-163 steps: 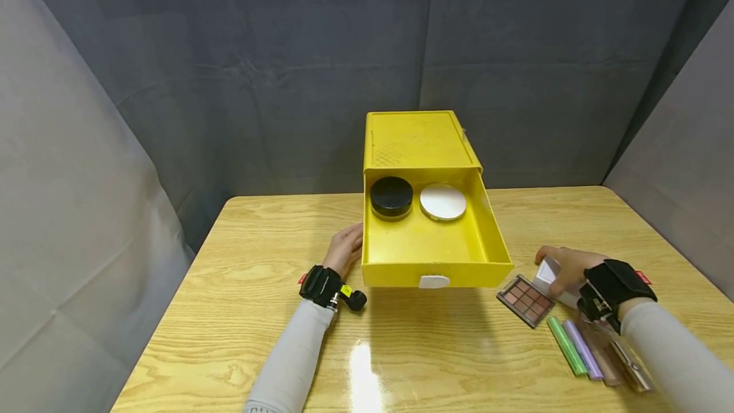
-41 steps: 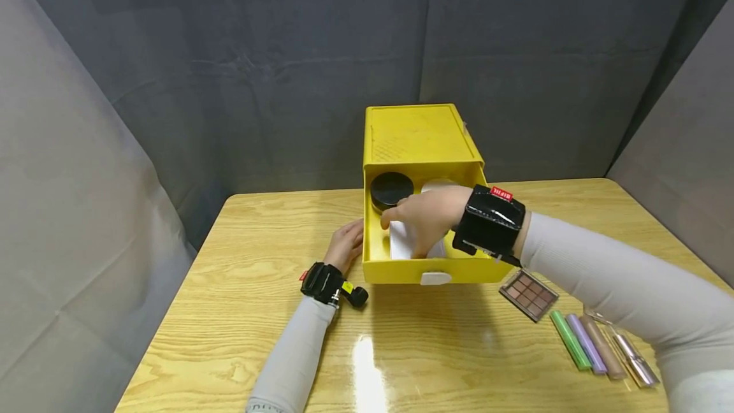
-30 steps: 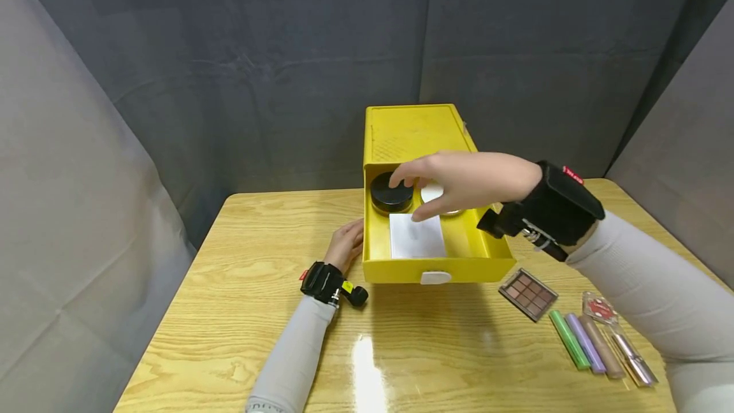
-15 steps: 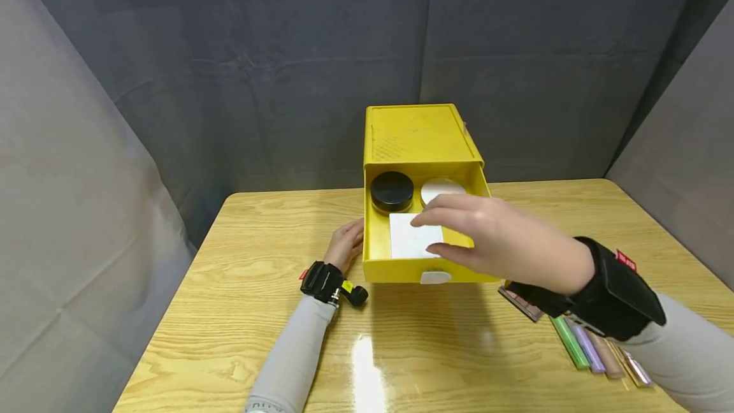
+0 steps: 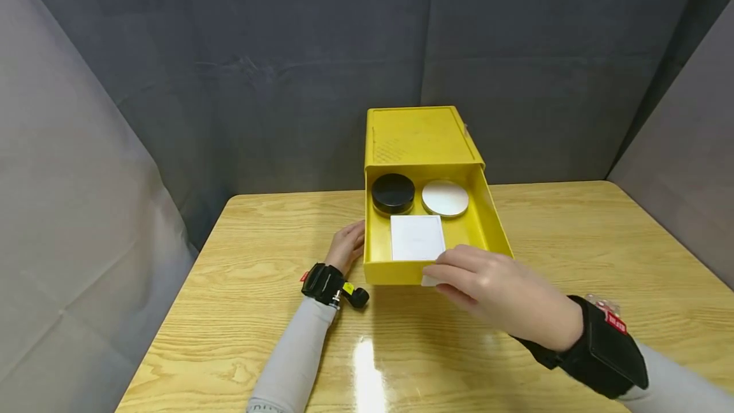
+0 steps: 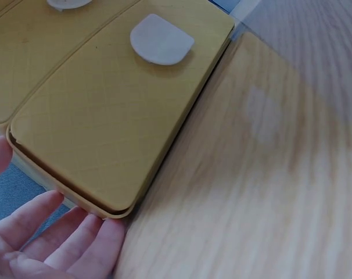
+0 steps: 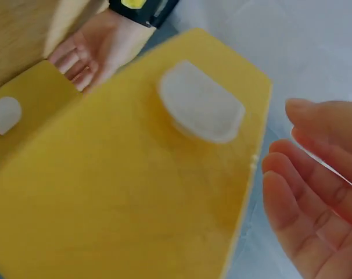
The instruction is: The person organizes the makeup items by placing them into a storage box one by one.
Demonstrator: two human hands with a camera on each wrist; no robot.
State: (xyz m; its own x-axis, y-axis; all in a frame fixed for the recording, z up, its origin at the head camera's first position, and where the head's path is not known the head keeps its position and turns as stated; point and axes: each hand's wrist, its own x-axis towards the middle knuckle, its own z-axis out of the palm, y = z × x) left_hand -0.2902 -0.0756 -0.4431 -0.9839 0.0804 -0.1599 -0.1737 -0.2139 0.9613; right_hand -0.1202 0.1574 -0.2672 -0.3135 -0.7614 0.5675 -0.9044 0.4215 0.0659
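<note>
A yellow box [image 5: 421,136] stands at the back of the wooden table [image 5: 241,285] with its drawer [image 5: 494,229] pulled out. In the drawer lie a black round jar [image 5: 392,193], a white round compact [image 5: 445,199] and a flat white square box [image 5: 417,238]. My right hand [image 5: 493,285] hovers at the drawer's front, fingers straight and holding nothing, fingertips close to the white handle [image 7: 200,109]. My left hand [image 5: 346,247] rests flat against the drawer's left side [image 6: 106,128], fingers extended [image 6: 54,238].
A clear packet [image 5: 602,303] peeks out beyond my right wrist; other items on that side are hidden by the arm. Dark grey curtains close off the back and both sides of the table.
My right hand laid the white square box in the drawer, let go, then drew back toward me to the drawer's front. The left hand stayed put.
</note>
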